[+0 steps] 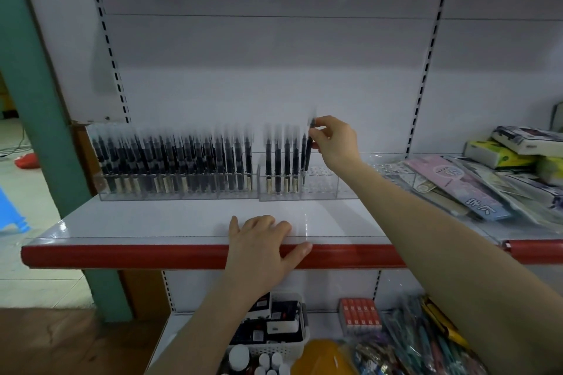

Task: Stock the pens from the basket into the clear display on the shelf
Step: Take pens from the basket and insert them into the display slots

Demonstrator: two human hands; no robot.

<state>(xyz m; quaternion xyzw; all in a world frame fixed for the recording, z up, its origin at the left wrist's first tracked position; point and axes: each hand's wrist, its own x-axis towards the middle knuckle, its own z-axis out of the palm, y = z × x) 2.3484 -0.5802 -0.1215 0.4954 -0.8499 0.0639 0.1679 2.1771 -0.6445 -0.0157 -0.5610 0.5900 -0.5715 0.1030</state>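
- My right hand (333, 143) is up at centre frame, thumb and fingertips pinching a dark pen (310, 146) near its top. The pen stands nearly upright, with its lower end down at the clear display (323, 184). I cannot tell whether the tip is already seated in a hole.
- My left hand (265, 242) rests flat on the front edge of the white shelf (152, 222), low centre. Its fingers are spread and relaxed on the surface, the thumb lies along the red edge strip (122, 256), and it holds nothing.
- The display sits at the back of the shelf in two clear sections. The left section (176, 189), from left of frame to centre, is packed with upright dark pens (170, 158). The right section holds only a short row of pens (281, 161) at its left end, just beside the one I am pinching. Further right its holes stand open.
- The pen tops are smeared by motion blur, so I cannot read details on them.
- A white basket (280, 344) with dark boxes inside sits on the lower shelf, bottom centre, partly behind my left forearm.
- Packaged stationery (457, 189) is piled on the shelf at the right edge. Bagged pens (420, 341) and a red box (359, 315) lie at lower right.
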